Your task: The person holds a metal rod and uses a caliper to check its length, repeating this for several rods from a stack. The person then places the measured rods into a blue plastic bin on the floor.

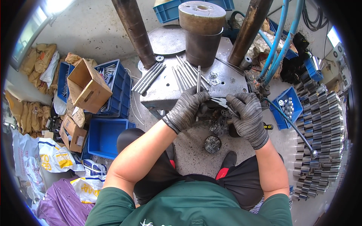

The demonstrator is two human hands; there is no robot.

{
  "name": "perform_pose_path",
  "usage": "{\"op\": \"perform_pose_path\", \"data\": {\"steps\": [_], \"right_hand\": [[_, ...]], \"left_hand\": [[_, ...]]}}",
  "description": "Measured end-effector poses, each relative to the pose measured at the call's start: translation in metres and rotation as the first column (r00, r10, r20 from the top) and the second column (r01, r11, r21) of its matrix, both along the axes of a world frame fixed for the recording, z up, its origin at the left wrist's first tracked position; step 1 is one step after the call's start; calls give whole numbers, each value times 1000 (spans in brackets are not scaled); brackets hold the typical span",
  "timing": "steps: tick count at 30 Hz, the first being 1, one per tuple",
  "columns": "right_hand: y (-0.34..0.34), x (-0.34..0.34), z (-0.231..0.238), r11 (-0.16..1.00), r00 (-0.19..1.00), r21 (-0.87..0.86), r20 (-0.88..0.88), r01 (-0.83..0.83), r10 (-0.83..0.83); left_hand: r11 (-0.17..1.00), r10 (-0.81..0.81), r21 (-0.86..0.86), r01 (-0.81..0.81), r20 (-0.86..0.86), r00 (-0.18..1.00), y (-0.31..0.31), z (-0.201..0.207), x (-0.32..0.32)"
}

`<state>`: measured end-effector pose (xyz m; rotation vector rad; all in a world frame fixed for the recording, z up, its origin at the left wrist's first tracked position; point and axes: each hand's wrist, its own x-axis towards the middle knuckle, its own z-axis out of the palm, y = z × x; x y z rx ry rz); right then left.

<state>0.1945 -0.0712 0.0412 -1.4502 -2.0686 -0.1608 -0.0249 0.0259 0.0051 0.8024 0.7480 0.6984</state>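
Note:
Both my hands wear grey knit gloves. My left hand (187,106) is closed around a thin steel rod (198,77) that stands nearly upright at the front edge of a steel press table (162,92). My right hand (245,113) grips a pair of pliers (219,101), whose jaws point left toward the rod's lower end. More loose steel rods (185,74) lie fanned on the table just beyond my left hand, and another bundle (148,77) lies to the left. Small metal rings (215,78) are scattered on the table.
A thick steel cylinder (202,32) and two rusty columns (134,32) rise from the table. Blue bins (113,84), a cardboard box (87,86) and bags lie at the left. Stacked steel sleeves (320,139) fill the right. A small dish of washers (212,144) sits on the floor between my knees.

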Motion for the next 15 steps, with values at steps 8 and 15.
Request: {"op": "perform_pose_path", "data": {"steps": [8, 15], "right_hand": [[1, 11, -5, 987, 960, -158, -275, 4, -48], [-2, 25, 7, 886, 744, -462, -603, -33, -287]], "left_hand": [[955, -76, 271, 122, -175, 982, -2, 7, -7], [631, 180, 758, 164, -348, 920, 1, -1, -7]]}}
